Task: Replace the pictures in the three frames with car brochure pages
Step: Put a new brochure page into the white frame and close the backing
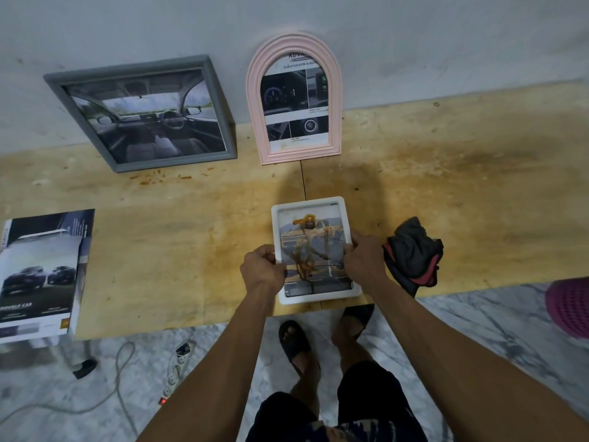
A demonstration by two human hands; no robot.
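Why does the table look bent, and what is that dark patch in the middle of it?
Head view: the wide-angle lens bows the table edge and splays the grey frame. The dark patch is a soft shadow falling from the white frame towards the pink frame, probably the person's own. Light is dim and even, with no strong glare. Both hands, left hand and right hand, look sharp.

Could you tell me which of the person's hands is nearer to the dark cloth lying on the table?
The right. The right hand grips the right edge of the white frame, just beside the dark cloth. The left hand holds the frame's left edge, on the far side from the cloth.
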